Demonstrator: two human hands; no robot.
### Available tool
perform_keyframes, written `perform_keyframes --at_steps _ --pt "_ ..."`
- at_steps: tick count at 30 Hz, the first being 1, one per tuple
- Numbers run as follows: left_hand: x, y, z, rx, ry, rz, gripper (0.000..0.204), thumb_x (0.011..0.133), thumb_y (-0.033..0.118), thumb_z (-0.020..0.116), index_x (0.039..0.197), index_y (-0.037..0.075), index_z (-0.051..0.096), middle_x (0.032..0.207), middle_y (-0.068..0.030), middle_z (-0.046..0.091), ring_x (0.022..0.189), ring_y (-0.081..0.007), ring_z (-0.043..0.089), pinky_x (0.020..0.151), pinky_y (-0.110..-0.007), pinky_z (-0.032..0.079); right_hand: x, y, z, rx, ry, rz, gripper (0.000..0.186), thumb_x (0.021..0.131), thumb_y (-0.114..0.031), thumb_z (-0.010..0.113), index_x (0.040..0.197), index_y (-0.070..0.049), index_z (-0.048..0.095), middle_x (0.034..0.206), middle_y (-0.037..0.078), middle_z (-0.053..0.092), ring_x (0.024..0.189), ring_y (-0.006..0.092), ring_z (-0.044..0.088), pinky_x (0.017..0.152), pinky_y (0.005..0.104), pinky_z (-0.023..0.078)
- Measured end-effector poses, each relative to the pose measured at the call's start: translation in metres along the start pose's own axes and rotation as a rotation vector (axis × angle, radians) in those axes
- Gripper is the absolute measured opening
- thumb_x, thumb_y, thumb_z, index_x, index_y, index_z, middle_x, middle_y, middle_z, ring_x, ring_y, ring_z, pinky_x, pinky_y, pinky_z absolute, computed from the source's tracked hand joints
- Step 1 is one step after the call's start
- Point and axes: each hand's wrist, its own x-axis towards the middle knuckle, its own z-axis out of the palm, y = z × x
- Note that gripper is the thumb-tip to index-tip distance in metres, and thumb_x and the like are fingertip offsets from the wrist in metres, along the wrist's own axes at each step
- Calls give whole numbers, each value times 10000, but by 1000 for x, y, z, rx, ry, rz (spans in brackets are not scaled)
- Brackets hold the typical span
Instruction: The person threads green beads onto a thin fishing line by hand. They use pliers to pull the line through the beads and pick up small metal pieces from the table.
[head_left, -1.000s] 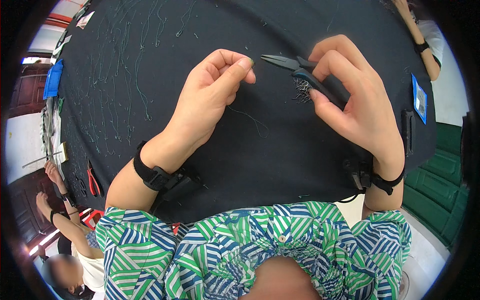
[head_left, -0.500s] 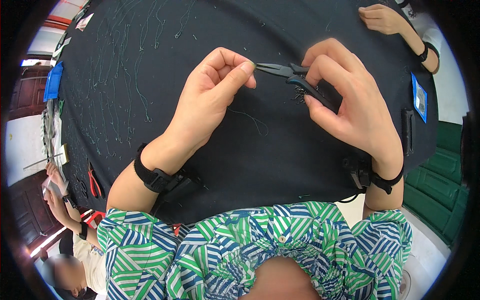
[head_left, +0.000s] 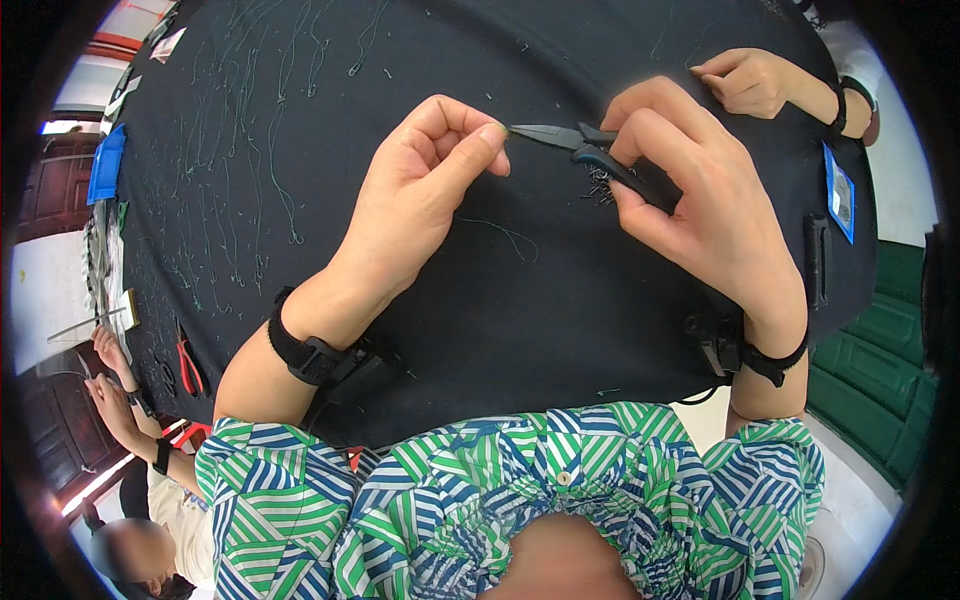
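My left hand (head_left: pixel 430 175) is closed in a pinch on a thin green line, and a loop of that line (head_left: pixel 515 238) hangs below the palm over the black cloth. My right hand (head_left: pixel 690 180) grips black-handled needle-nose pliers (head_left: pixel 550 134), their jaws pointing left. The jaw tips meet my left thumb and fingertip; whatever tiny piece lies between them is too small to make out. Under the pliers' handles lies a small heap of dark metal hooks (head_left: pixel 598 186), partly hidden by my right hand.
Many green lines with hooks (head_left: pixel 280 100) lie across the cloth (head_left: pixel 480 340) at left. Red-handled pliers (head_left: pixel 187 362) rest near its left edge. A blue packet (head_left: pixel 840 195) is at right. Another person's hand (head_left: pixel 750 82) is at upper right; a second co-worker sits at lower left.
The pliers' handles and jaws have come closer together while my left hand holds still. The other person's hand at upper right has moved left and nearer.
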Motion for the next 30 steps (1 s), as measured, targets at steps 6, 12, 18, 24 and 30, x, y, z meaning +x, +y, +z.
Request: perform_keyframes --at_steps 6,12,18,24,30 --pt "2 -2 -5 23 4 -33 153 965 208 581 979 57 599 818 12 645 665 -12 495 579 -174 371 -1 -2 1 -40 11 59 207 691 -7 665 827 -19 509 981 88 568 804 244 582 678 313 468" --pt "2 -1 -5 66 95 -7 153 956 215 592 967 63 596 810 15 643 644 -11 468 564 -177 368 -6 22 -9 -224 113 174 172 748 -79 627 872 -9 530 910 118 557 786 280 587 707 348 472" --pt "5 -6 -4 -10 133 40 140 975 214 568 1003 77 579 836 20 593 686 -14 467 623 -155 394 -14 59 -33 -342 287 293 205 760 -124 615 873 27 535 869 123 564 748 243 572 713 315 462" --pt "5 -7 -4 35 117 20 150 974 228 574 1019 85 586 895 16 619 770 -27 521 707 -168 436 -23 77 -40 -353 267 407 202 775 -139 635 887 14 565 793 102 578 706 173 563 683 294 465" --pt "3 -7 -2 115 86 60 148 973 219 574 1036 87 600 956 -9 641 844 -59 549 829 -216 438 -25 84 -43 -343 197 372 178 837 -127 619 898 30 562 829 30 565 804 104 540 766 223 431"
